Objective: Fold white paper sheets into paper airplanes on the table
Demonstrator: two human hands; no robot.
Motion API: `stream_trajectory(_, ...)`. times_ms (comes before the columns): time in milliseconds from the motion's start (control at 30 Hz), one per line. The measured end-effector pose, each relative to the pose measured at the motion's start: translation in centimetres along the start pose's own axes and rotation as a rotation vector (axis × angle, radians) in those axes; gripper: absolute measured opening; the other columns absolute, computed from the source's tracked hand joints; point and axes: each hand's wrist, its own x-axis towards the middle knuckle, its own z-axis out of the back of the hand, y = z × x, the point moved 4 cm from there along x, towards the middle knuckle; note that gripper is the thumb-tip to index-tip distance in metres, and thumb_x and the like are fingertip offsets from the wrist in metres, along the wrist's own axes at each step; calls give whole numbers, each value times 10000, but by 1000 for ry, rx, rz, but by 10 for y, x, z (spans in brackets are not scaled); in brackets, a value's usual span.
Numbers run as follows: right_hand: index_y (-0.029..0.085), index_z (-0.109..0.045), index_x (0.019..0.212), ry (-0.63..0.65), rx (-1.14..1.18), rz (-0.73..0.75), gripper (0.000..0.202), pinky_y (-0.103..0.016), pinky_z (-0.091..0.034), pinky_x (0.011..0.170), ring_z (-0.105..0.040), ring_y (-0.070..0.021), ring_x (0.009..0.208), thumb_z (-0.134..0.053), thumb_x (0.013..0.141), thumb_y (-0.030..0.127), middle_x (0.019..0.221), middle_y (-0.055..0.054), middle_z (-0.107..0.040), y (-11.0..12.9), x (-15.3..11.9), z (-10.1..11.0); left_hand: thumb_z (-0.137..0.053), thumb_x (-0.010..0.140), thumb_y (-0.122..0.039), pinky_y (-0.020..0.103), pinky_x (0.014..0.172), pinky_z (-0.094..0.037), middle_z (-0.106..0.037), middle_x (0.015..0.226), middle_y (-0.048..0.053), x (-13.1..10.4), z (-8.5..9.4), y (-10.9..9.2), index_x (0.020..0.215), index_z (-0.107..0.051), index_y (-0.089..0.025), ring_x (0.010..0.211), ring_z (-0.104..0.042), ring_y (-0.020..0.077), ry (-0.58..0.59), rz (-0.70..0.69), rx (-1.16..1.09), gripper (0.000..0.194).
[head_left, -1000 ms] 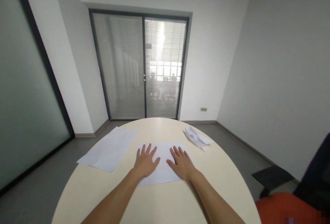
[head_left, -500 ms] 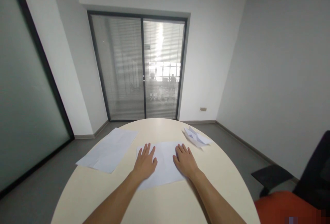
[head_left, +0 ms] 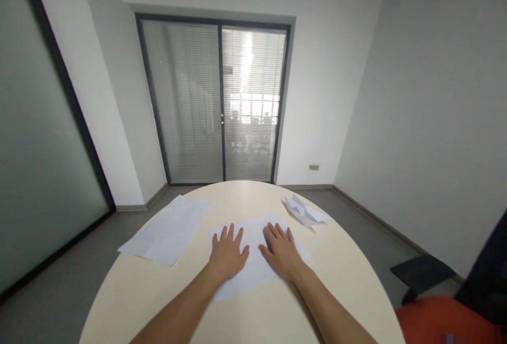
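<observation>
A sheet of white paper [head_left: 253, 249] lies on the round cream table [head_left: 245, 317] in front of me. My left hand [head_left: 228, 252] rests palm down on its left part, fingers spread. On its right part lies my right hand [head_left: 280, 251], also palm down, thumb apart from the fingers. Neither hand holds anything. Parts of the sheet are hidden under both hands. Beyond my right hand sits a folded white paper boat [head_left: 304, 211]. Farther left, several white sheets or one large sheet [head_left: 168, 230] lie flat near the table's edge.
At the lower right stands a chair with an orange seat [head_left: 447, 320] and a black armrest [head_left: 422, 273], close to the table's edge. A glass door with blinds [head_left: 182, 101] is behind the table, and a frosted glass panel [head_left: 43, 138] is at the left.
The sheet under my hands has turned slightly, with more of it showing right of my right hand. My hands have moved a little closer together.
</observation>
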Motion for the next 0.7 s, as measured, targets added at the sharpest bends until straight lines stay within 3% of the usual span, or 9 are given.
stream_trajectory(167,199,-266,1514,75,26,-21,729,-537,-70,1167,-123,-322,1468,-303,923,624,1595,-79,-196,-3,-1,-10,-233,922,-651,609,1071,-178,-533,1344,214,-7,19,1,1378,-507,-168,1242,-456,408,-123,51,54,718)
stream_trajectory(267,241,-295,1504,55,-2,-62,741,-568,-64,1154,-118,-350,1464,-325,902,672,1594,-85,-204,-8,1,-10,-215,928,-645,587,1100,-138,-605,1222,223,-9,22,0,1265,-598,-120,1208,-488,392,-161,28,58,732)
stream_trajectory(333,248,-371,1469,6,-33,-109,708,-576,-97,1145,-160,-362,1452,-384,892,657,1582,-98,-244,-13,4,-6,-247,931,-620,556,1125,-136,-543,1325,233,-7,15,0,1262,-587,-85,1297,-413,382,-149,-11,33,716)
stream_trajectory(433,249,-506,1366,-88,-67,-146,568,-546,-173,1134,-245,-341,1426,-442,904,574,1550,-103,-323,-23,7,3,-299,932,-572,499,1151,-164,-303,1528,209,-3,0,1,1400,-432,-40,1430,-222,335,-68,-77,-43,721)
stream_trajectory(500,249,-550,1318,-115,-63,-147,502,-526,-216,1125,-306,-323,1400,-445,917,530,1513,-103,-390,-28,8,5,-281,952,-528,482,1167,-152,-222,1572,139,-1,-7,0,1478,-315,-89,1454,-171,290,-14,-173,-92,686)
stream_trajectory(600,238,-530,1342,-101,-34,-137,513,-537,-238,1115,-347,-319,1378,-422,929,522,1477,-108,-443,-32,10,2,-268,963,-511,503,1173,-132,-203,1587,58,-1,-11,-1,1498,-291,-202,1462,-145,269,21,-273,-123,619)
stream_trajectory(700,235,-514,1359,-92,-17,-117,537,-583,-173,1124,-322,-327,1392,-385,937,541,1486,-106,-433,-30,11,0,-294,958,-512,528,1160,-150,-243,1576,68,-1,-10,-1,1488,-320,-222,1449,-189,285,0,-234,-115,605)
